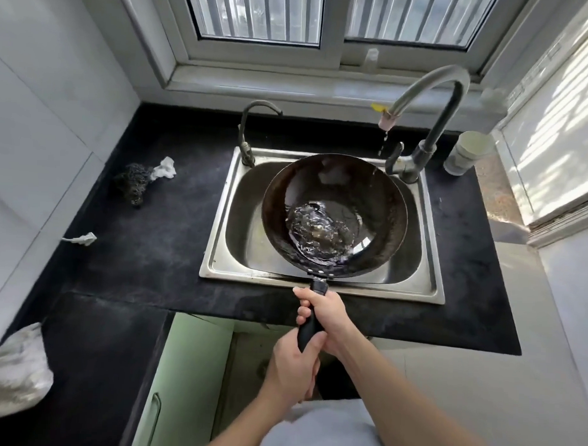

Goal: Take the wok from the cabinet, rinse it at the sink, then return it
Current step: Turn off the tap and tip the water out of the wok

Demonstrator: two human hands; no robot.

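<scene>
A dark round wok (335,191) hangs over the steel sink (218,253) with a pool of water swirling in its bottom. Its black handle points toward me. My right hand (326,310) grips the handle close to the wok. My left hand (292,366) grips the handle's end just below it. The tall curved tap (437,94) arches over the sink's back right, and a few drops fall from its spout toward the wok's far rim. Below the counter edge, a green cabinet door (194,369) stands open.
A black counter (145,244) surrounds the sink. On it lie a steel scourer (132,183), crumpled white paper (164,168) and a small scrap (82,239). A second small tap (247,134) stands at the sink's back left. A jar (465,153) sits at the right, a cloth (10,376) at the left.
</scene>
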